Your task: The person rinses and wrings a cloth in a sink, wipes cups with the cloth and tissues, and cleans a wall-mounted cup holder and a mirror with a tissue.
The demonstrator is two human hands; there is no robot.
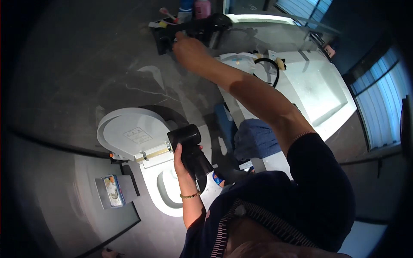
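A dark grey, faintly veined wall (86,64) fills the upper left. To the right runs a glossy white counter (297,88) with a rectangular basin sunk into it. Left of the counter stands a white ceramic toilet (149,182), its rounded white lid (129,132) raised and its bowl uncovered. A bunched dark blue cloth (256,139) lies at the counter's near edge, and a small grey bin (128,185) holding waste sits beyond the toilet. High on the wall is a black rack (162,45) crowded with toiletries.

A black, round-barrelled device that looks like a hair dryer (185,136) is in the left hand (179,161), which wraps its handle, with the barrel tilted near the toilet's open side. The right hand (189,51) reaches across to the rack, fingers drawn close together at its front; whether they grip anything cannot be told. Smallest are a pink bottle (202,9), a blue bottle (186,5) and a pink-and-white brush-like item (167,14).

The likeliest mishap is the dryer dropping into the bowl, should the left hand loosen while attention is on the rack. A careless knock by the right hand could also topple the bottles.
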